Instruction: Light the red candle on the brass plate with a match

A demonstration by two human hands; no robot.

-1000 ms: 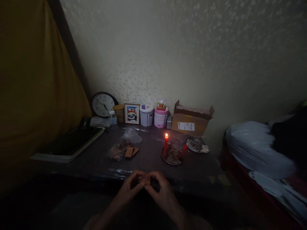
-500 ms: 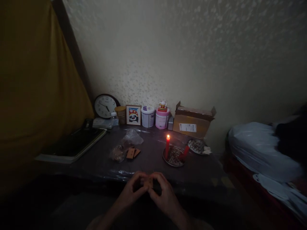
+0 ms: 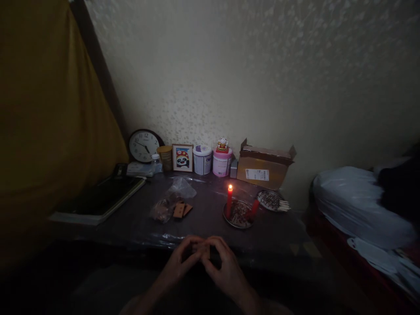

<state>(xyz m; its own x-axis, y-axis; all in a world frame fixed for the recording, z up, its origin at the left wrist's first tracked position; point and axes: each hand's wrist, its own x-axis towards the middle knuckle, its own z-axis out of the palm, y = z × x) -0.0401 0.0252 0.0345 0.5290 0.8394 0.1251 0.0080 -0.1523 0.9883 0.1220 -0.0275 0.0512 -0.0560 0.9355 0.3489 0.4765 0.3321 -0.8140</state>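
My left hand and my right hand meet at the near edge of a dark table. Both pinch a small brown tag between their fingertips. Further out on the table lie two similar brown tags beside a clear plastic bag. A lit red candle stands in a round metal dish, with a second, unlit red candle leaning at the dish's right.
Along the wall stand a clock, a framed picture, two tins and an open cardboard box. A patterned dish with sticks lies right of the candles. A dark book lies left, a yellow curtain beyond, white bags right.
My hands have stayed together at the table's edge, fingers shifting slightly on the small tag. The view has tilted a little downward.
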